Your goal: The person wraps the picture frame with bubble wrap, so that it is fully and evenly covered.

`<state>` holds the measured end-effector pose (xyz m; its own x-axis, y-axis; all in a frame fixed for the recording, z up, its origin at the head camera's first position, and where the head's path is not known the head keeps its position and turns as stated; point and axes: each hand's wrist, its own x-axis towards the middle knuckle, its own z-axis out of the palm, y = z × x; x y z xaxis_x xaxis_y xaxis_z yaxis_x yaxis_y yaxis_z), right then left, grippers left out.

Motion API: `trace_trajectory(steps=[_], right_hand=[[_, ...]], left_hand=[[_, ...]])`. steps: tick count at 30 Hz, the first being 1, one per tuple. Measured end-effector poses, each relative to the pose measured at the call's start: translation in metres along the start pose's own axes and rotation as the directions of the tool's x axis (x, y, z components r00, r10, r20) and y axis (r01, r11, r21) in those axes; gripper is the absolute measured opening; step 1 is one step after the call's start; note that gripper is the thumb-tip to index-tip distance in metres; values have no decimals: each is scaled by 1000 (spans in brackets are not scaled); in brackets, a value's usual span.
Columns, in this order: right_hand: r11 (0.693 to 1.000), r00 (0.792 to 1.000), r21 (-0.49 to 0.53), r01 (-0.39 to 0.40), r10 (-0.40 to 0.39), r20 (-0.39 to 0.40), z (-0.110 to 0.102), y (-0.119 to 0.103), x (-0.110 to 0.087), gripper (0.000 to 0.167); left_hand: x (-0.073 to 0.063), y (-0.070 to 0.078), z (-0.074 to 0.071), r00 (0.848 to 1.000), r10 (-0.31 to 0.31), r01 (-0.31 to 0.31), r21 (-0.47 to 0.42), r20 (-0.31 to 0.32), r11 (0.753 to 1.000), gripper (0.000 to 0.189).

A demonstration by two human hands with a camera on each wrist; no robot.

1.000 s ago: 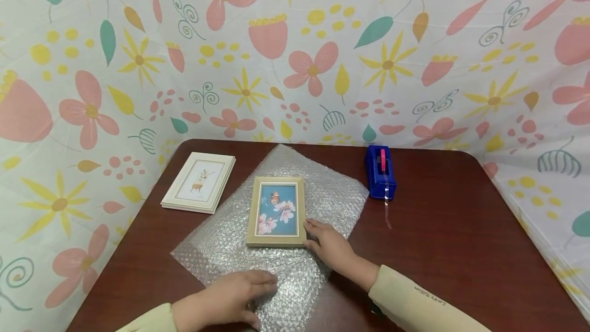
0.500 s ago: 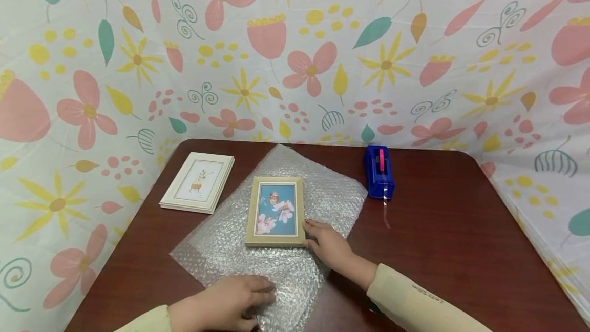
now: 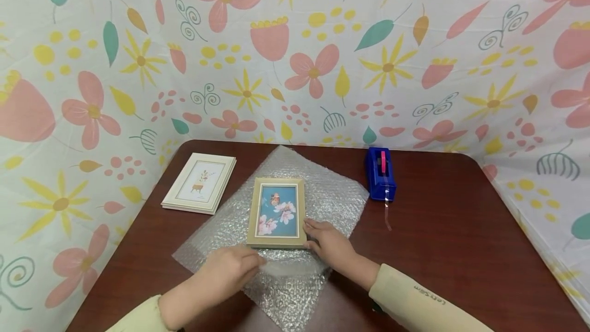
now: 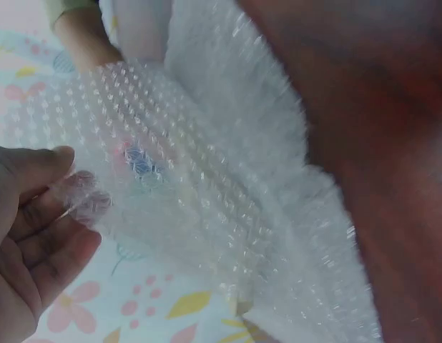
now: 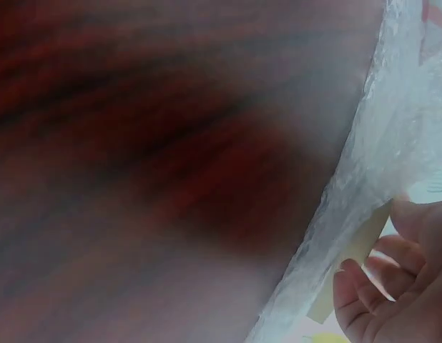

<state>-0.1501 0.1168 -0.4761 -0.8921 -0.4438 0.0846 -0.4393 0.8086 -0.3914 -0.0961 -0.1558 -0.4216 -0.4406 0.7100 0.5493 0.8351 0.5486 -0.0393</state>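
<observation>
A beige picture frame (image 3: 277, 213) with pink blossoms on blue lies face up on a sheet of bubble wrap (image 3: 332, 178). My left hand (image 3: 234, 266) pinches the wrap's near part between thumb and fingers, lifting it in a fold just before the frame's lower edge. In the left wrist view, the raised bubble wrap (image 4: 135, 121) stretches away from the left hand (image 4: 42, 236), and the frame shows faintly through it. My right hand (image 3: 331, 244) holds the frame's lower right side with curled fingers; the frame's edge (image 5: 364, 239) shows beside the right hand (image 5: 393, 271) in its wrist view.
White picture frames (image 3: 200, 183) lie stacked at the table's back left. A blue tape dispenser (image 3: 380, 174) stands at the back right, with a strip of tape (image 3: 387, 218) hanging off its front. Behind the dark wooden table (image 3: 442, 229) hangs a flowered cloth (image 3: 295, 55).
My left hand has moved up toward the frame, lifting and folding the near part of the bubble wrap with it. The right hand and the frame have stayed in place.
</observation>
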Motion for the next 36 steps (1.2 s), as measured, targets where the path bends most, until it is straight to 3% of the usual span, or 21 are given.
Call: trace_trajectory(steps=[4,7,15,18,22,24,30,33,36], right_hand=[[994,995,-51,99,-100,-17,-2,5,2,44],[980,985,-103,168,-172,-30,-4,8,4,41],[954,969,-188,234,-245,-34,-4,14,8,32],[948,961,-191,255,-270,-59,-3,16,10,27],[936,951,-205,286,-303,-58,-4,20,11,17],[931,948,-204,304,-317,-36,-6,22,12,14],[912,926,-169,375,-378,11,-16,27,18,22],[917,924,-118,382,-379,50,-22,30,20,25],[946,943,-37,321,-316,102,-26,34,21,30]], left_hand=[[10,-5,-1,995,-96,96,23,0,995,15],[18,-7,1,982,-186,186,-1,23,983,9],[37,-7,16,950,-313,313,-6,13,950,8],[46,-12,23,916,-400,400,-20,23,916,8],[56,-25,33,843,-534,537,-48,74,842,9],[58,-33,40,814,-574,578,-38,87,815,11],[56,-55,61,809,-587,584,128,-12,802,11],[57,-62,68,789,-615,604,176,8,777,12],[59,-68,76,766,-641,622,195,48,758,17]])
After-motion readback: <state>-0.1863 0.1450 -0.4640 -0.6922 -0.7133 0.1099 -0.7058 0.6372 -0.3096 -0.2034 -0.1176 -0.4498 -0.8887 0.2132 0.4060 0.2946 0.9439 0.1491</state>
